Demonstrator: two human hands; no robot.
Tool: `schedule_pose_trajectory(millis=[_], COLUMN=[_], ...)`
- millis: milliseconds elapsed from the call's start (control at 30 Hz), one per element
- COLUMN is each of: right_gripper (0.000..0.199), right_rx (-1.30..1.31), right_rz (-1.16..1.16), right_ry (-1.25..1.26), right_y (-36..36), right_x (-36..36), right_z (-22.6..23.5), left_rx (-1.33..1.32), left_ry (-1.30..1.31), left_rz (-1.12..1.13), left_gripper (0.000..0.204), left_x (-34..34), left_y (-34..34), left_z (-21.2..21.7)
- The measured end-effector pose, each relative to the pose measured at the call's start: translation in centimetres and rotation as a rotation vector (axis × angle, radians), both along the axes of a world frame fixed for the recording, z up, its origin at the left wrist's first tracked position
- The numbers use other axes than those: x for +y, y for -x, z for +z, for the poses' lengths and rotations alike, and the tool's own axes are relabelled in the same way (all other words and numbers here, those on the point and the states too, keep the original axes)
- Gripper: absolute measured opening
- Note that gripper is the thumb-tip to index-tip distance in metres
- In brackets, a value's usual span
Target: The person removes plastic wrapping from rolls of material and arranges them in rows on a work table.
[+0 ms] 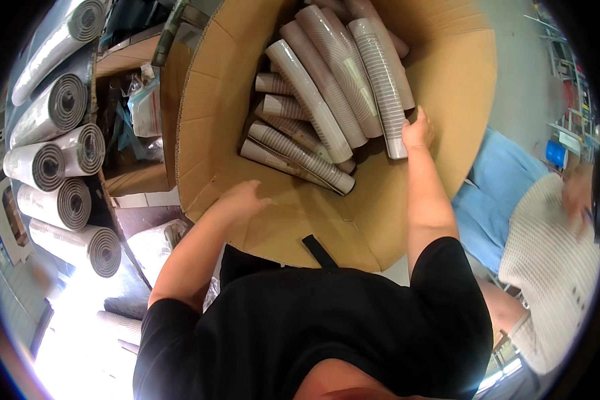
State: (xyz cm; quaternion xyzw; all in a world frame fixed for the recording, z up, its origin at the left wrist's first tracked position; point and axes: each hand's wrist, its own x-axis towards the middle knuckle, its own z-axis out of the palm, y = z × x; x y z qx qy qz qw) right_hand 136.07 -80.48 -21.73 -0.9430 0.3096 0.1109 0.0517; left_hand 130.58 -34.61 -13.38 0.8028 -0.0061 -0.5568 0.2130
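Several plastic-wrapped rolls of grey-brown striped material lie piled in a large open cardboard box point(470, 67). My right hand point(418, 131) is inside the box at its right side. It touches the lower end of a striped roll point(382, 90) that lies on top of the pile; thumb and fingers are apart, not wrapped round it. Over the near left part of the box, my left hand point(245, 199) is held open with nothing in it. The lowest roll point(293, 168) of the pile lies just beyond that hand, apart from it.
Thicker wrapped rolls point(59, 107) are stacked at the left. Between them and the box stands a smaller carton point(137, 181) with plastic wrapping inside. At the right, another person's hand point(579, 193) is by a pale ribbed mat point(547, 267), near blue cloth point(497, 190).
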Motion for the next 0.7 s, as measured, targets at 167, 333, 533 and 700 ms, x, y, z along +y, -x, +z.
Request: schedule_pose_trajectory(millis=[167, 333, 533, 700], right_gripper=[0.034, 0.058, 0.089, 0.073], right_rx=[-0.261, 0.541, 0.872, 0.972], right_rz=[0.479, 0.464, 0.276, 0.010], right_ry=[-0.539, -0.689, -0.385, -0.359], right_y=[5.1, 14.8, 17.4, 17.6], right_x=[7.6, 14.4, 15.3, 14.6], right_z=[-5.2, -13.1, -18.8, -23.7], left_rx=[0.315, 0.285, 0.097, 0.065], left_ry=[-0.146, -0.175, -0.371, -0.331], left_rz=[-0.363, -0.392, -0.200, -0.033], left_gripper=[0.053, 0.042, 0.052, 0.077], left_x=[-1.1, 4.5, 7.8, 8.2], left_y=[2.1, 4.3, 2.3, -0.1], left_z=[-12.9, -23.7, -33.7, -40.6])
